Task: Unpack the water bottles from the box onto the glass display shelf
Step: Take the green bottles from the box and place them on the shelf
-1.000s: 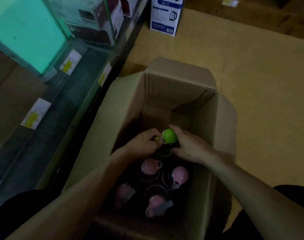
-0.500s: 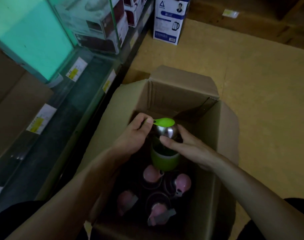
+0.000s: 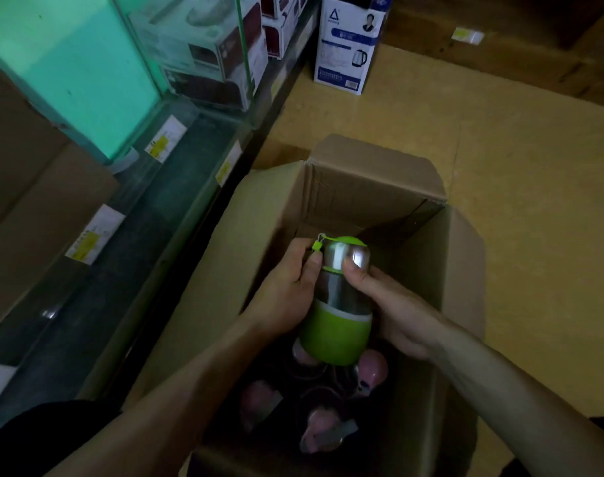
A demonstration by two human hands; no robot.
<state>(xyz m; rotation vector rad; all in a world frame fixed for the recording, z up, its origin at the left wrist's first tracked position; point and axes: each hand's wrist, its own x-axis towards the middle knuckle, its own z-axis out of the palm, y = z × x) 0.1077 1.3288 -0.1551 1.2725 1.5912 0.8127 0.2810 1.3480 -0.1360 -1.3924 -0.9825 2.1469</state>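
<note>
A green and steel water bottle (image 3: 336,315) is held upright above the open cardboard box (image 3: 373,180). My left hand (image 3: 287,287) grips its left side, thumb on the steel neck near a small green tag. My right hand (image 3: 386,304) grips its right side, thumb on the steel cap. Several pink-capped bottles (image 3: 371,371) stand low in the dark box beneath it. The glass display shelf (image 3: 176,201) runs along the left, below a green-lit panel.
Yellow price labels (image 3: 164,139) sit along the shelf's edge. Boxed appliances (image 3: 211,60) stand behind glass at the upper left, and a blue-and-white kettle box (image 3: 345,49) stands on the tan floor beyond the cardboard box. A brown carton (image 3: 25,187) fills the far left.
Both hands have lifted the green bottle up out of the box; one second ago only its green cap showed among the pink caps, now nearly its whole body is above them.
</note>
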